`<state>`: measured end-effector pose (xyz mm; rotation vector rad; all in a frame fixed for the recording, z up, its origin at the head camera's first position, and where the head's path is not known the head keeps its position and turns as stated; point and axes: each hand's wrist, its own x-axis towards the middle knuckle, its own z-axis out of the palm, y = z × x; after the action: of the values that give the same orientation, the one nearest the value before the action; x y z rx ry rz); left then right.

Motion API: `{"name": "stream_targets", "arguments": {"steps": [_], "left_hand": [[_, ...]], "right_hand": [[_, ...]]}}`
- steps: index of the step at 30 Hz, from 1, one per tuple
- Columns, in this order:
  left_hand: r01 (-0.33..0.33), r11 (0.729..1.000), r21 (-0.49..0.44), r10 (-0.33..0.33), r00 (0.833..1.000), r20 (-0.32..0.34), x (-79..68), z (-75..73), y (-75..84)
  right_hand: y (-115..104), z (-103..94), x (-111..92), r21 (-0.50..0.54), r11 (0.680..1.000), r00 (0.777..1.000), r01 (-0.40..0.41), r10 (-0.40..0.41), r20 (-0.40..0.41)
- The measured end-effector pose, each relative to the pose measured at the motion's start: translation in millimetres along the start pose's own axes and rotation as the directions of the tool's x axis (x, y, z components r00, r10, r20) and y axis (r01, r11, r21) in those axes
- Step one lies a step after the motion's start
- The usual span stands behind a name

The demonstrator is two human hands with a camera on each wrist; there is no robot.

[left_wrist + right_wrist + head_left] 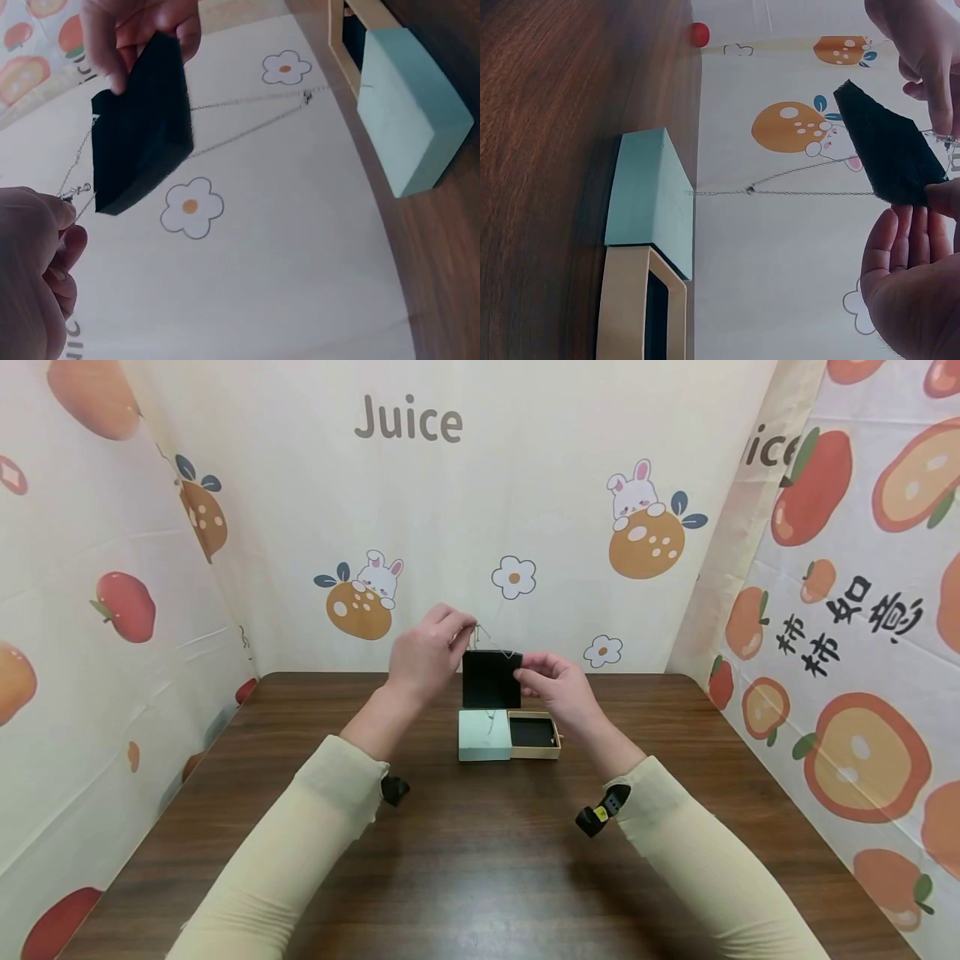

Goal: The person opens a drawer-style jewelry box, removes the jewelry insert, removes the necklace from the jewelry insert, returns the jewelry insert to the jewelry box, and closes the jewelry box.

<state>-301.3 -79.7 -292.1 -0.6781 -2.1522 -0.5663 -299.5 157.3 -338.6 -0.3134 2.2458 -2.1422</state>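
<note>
My left hand (423, 652) pinches the clasp end of a thin silver necklace (307, 96) between thumb and fingertips. Held at the pad's right edge, a square black jewelry pad (491, 681) stands upright in my right hand (555, 689), thumb on one face and fingers behind. The chain runs past the pad and dangles below it, two strands meeting at a small link and a thin tail trailing toward the box. Under the pad, a mint-green box sleeve (483, 743) sits on the table with its tan drawer (534, 756) pulled out to the right, dark inside.
The brown wooden table (480, 860) ends at a back edge just behind the box. Beyond it hangs a cream cloth (525, 485) printed with fruit, rabbits and flowers, with more cloth along both sides. Each wrist wears a black strap (618, 797).
</note>
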Motion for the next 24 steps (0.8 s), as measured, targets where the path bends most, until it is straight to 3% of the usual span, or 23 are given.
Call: {"name": "stream_targets", "arguments": {"steps": [14,24], "left_hand": [[0.078,0.997,0.002,-0.078,0.993,-0.089,19.2,-21.1,-12.8],[0.118,0.993,-0.016,-0.119,0.987,-0.108,31.4,-36.2,-18.5]], "right_hand": [[2.4,-0.2,-3.8,-0.003,1.000,1.000,-0.006,0.006,0.005],[6.8,0.0,-2.5,0.020,1.000,1.000,0.010,-0.011,0.018]]}}
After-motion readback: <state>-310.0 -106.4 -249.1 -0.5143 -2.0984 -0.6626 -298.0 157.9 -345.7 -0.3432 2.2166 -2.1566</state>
